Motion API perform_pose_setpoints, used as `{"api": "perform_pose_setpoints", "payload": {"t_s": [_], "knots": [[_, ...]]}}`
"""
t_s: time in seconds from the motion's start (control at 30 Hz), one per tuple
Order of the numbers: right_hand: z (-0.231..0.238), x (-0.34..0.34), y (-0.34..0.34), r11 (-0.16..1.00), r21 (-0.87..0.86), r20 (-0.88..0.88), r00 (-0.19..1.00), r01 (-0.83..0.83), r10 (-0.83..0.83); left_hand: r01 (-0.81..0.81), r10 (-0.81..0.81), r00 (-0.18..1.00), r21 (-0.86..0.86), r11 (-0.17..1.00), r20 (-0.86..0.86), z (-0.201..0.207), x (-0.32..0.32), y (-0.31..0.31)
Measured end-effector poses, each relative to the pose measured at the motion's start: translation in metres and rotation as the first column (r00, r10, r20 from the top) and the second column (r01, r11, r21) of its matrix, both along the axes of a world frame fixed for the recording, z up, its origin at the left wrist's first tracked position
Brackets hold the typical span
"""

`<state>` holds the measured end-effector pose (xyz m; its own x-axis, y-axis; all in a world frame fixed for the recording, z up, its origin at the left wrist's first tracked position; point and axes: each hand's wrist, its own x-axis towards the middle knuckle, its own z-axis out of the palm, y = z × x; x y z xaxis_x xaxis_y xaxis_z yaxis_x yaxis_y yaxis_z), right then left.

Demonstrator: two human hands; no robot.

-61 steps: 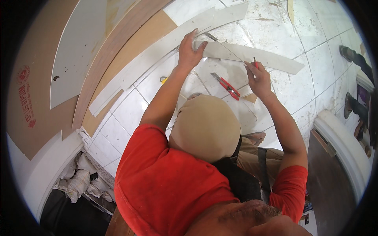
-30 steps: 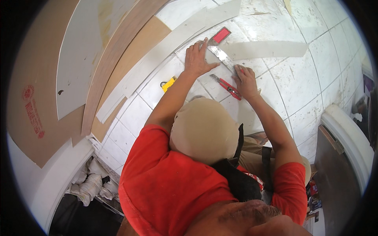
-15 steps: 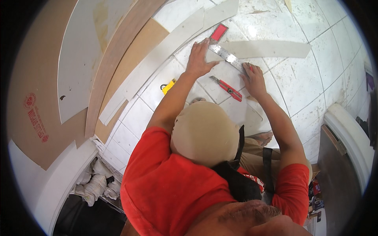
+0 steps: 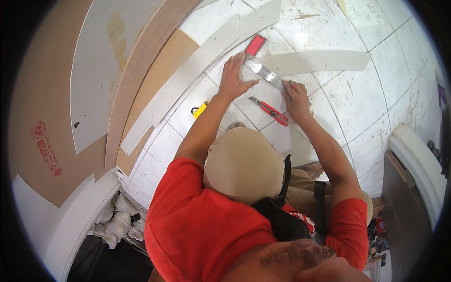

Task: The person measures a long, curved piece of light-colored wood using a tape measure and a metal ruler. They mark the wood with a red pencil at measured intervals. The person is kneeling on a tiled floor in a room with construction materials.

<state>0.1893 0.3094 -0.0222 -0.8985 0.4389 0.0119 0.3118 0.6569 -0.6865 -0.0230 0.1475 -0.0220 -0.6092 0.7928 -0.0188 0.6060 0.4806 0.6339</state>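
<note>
Nearest the person's knee point(image 4: 244, 162), a red utility knife point(image 4: 271, 112) lies on the tiles, out of both hands, and a yellow tape measure point(image 4: 200, 109) sits just beside the left forearm. The right hand point(image 4: 296, 101) is partly curled at the near end of a metal square point(image 4: 265, 73), fingers on the blade; a small red thing point(image 4: 293, 86) shows among them, too hidden to name. Farther off, the left hand point(image 4: 233, 77) is spread, thumb wide, its fingertips by the square's red handle; how firmly they press cannot be told. Just beyond the blade lies a pale strip point(image 4: 324, 61), its left end meeting the metal, over or under unclear, and neither hand gripping it. The work looks partway along: the square is laid down, but no mark or cut shows on the strip, so that part seems left.
</note>
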Motion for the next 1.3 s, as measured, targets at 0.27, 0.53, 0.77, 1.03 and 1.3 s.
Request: {"api": "perform_pose_setpoints", "payload": {"t_s": [0.27, 0.53, 0.77, 1.03, 1.3], "knots": [[0.003, 0.001, 0.006, 0.996, 0.061, 0.013, 0.998, -0.067, 0.067, 0.015, -0.015, 1.000, 0.040, 0.999, -0.012, -0.001, 0.001, -0.001], [0.006, 0.003, 0.010, 0.991, 0.090, 0.002, 0.995, -0.095, 0.095, 0.021, -0.019, 1.000, 0.125, 0.992, -0.013, -0.006, 0.001, -0.001], [0.014, -0.001, 0.008, 0.989, 0.125, 0.005, 0.997, -0.075, 0.075, 0.021, -0.018, 0.999, 0.102, 0.995, -0.031, -0.006, 0.000, 0.001], [0.004, -0.001, 0.003, 0.997, 0.058, -0.022, 0.998, -0.053, 0.054, 0.079, -0.081, 0.991, -0.020, 0.997, -0.104, -0.006, -0.002, -0.002], [0.008, -0.002, 0.003, 0.998, 0.035, 0.011, 0.999, -0.043, 0.043, 0.068, -0.072, 0.995, -0.053, 0.996, -0.075, 0.002, -0.008, 0.014]]}}
